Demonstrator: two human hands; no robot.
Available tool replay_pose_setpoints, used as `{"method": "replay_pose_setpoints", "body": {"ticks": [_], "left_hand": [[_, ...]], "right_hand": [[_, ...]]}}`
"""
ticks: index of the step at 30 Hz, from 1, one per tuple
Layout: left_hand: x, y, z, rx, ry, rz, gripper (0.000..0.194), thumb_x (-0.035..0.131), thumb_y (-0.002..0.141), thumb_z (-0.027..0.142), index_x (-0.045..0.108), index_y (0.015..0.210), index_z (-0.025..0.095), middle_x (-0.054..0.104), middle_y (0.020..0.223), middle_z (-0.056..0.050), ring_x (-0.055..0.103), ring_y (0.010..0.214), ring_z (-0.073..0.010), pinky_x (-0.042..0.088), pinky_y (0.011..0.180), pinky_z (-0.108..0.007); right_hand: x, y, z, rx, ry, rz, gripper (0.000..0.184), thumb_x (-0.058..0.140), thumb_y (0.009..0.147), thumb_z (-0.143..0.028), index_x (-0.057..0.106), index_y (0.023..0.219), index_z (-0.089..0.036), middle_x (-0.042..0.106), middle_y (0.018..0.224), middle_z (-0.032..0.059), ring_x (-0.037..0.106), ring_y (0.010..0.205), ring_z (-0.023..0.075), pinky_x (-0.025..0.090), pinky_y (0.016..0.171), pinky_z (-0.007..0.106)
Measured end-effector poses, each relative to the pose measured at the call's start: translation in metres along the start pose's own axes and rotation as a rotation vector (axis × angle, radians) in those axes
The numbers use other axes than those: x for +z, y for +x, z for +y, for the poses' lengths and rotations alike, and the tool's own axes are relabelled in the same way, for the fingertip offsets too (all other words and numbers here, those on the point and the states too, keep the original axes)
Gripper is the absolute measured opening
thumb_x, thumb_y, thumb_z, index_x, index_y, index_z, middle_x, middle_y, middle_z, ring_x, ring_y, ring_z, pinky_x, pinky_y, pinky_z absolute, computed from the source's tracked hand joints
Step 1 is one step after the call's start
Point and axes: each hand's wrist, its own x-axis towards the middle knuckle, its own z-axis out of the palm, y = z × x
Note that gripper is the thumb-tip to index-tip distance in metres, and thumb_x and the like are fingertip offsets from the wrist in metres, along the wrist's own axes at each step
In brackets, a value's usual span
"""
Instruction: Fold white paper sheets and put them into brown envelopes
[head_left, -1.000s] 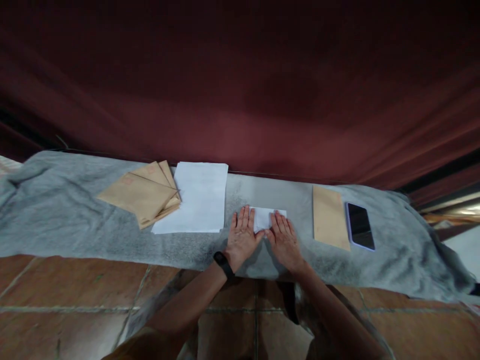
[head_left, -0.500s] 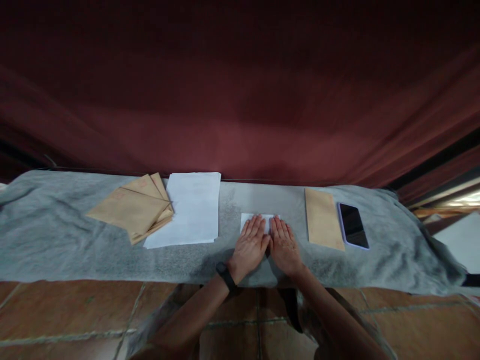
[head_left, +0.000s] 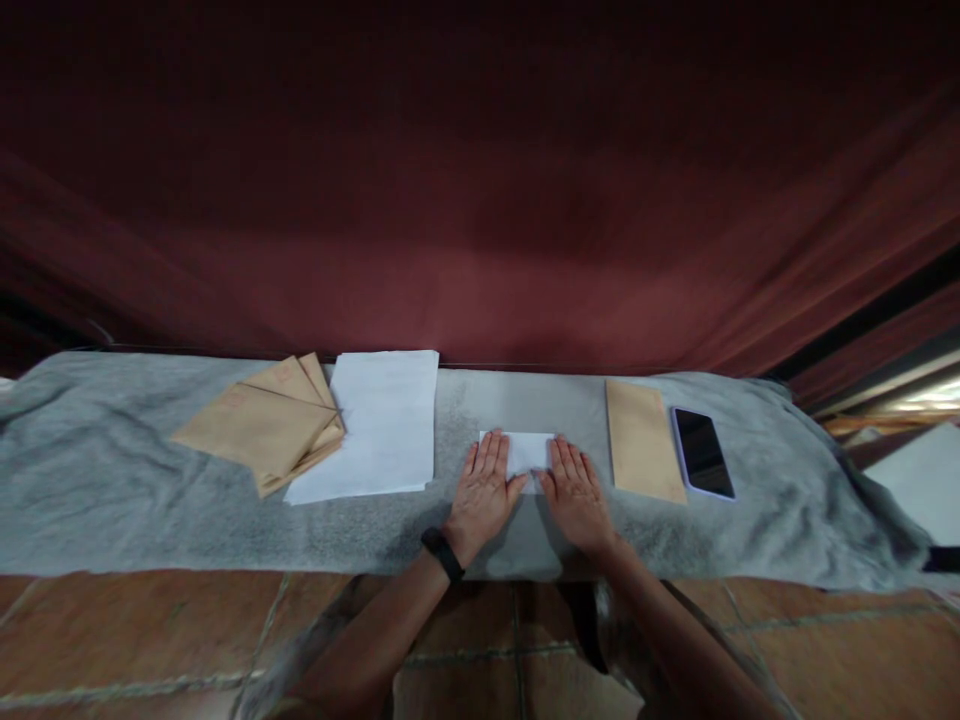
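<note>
A small white sheet of paper point(head_left: 529, 455), which looks folded, lies on the grey cloth point(head_left: 517, 400) in front of me. My left hand point(head_left: 484, 490) presses flat on its left part, fingers stretched out. On its right edge my right hand point(head_left: 577, 495) rests flat too, fingers straight. Between the two hands the middle of the paper shows; its ends are hidden under my fingers. The thumbs point toward each other near the paper's lower edge, a short gap apart.
To the left lies a stack of white paper sheets point(head_left: 390, 420), partly overlapped by fanned brown envelopes point(head_left: 262, 420). A single brown envelope point(head_left: 645, 440) lies on the right, beside a phone point(head_left: 703, 452) in a purple case. Behind the cloth hangs a dark red curtain point(head_left: 480, 250).
My hands have slid apart along the paper, the left one to the left and the right one slightly right. More of the paper's middle now shows.
</note>
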Motion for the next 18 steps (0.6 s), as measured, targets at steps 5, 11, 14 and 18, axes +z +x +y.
{"method": "replay_pose_setpoints", "body": {"ticks": [5, 11, 14, 18], "left_hand": [[-0.004, 0.003, -0.008, -0.066, -0.022, -0.003, 0.059, 0.033, 0.104, 0.039, 0.035, 0.154, 0.008, 0.038, 0.160, -0.018, 0.034, 0.150, -0.0259, 0.033, 0.122, -0.047], [-0.019, 0.018, -0.014, -0.128, -0.054, -0.064, 0.049, 0.033, 0.103, 0.027, 0.048, 0.147, 0.013, 0.049, 0.155, -0.012, 0.049, 0.140, -0.0250, 0.042, 0.114, -0.044], [-0.020, 0.019, -0.015, -0.104, -0.007, -0.078, 0.048, 0.034, 0.102, 0.022, 0.049, 0.146, 0.012, 0.049, 0.155, -0.013, 0.050, 0.139, -0.0268, 0.041, 0.114, -0.045], [-0.019, 0.015, -0.013, -0.062, 0.019, -0.095, 0.048, 0.034, 0.102, 0.021, 0.047, 0.146, 0.009, 0.047, 0.155, -0.016, 0.047, 0.142, -0.0257, 0.038, 0.116, -0.044]], "right_hand": [[0.001, 0.000, 0.003, 0.018, 0.024, 0.030, 0.058, 0.031, 0.106, -0.037, 0.034, 0.156, -0.009, 0.042, 0.158, 0.0167, 0.039, 0.146, 0.0278, 0.030, 0.119, 0.047], [0.002, 0.000, 0.003, 0.030, 0.034, 0.026, 0.056, 0.032, 0.106, -0.036, 0.038, 0.154, -0.009, 0.045, 0.157, 0.0162, 0.040, 0.145, 0.0294, 0.031, 0.118, 0.048], [0.004, 0.000, 0.004, 0.022, 0.035, 0.045, 0.056, 0.033, 0.106, -0.035, 0.037, 0.155, -0.008, 0.043, 0.158, 0.0173, 0.039, 0.146, 0.0299, 0.030, 0.119, 0.050], [0.005, 0.001, 0.000, -0.039, 0.081, 0.080, 0.057, 0.032, 0.106, -0.035, 0.033, 0.156, -0.007, 0.039, 0.160, 0.0192, 0.036, 0.148, 0.0301, 0.032, 0.119, 0.051]]}}
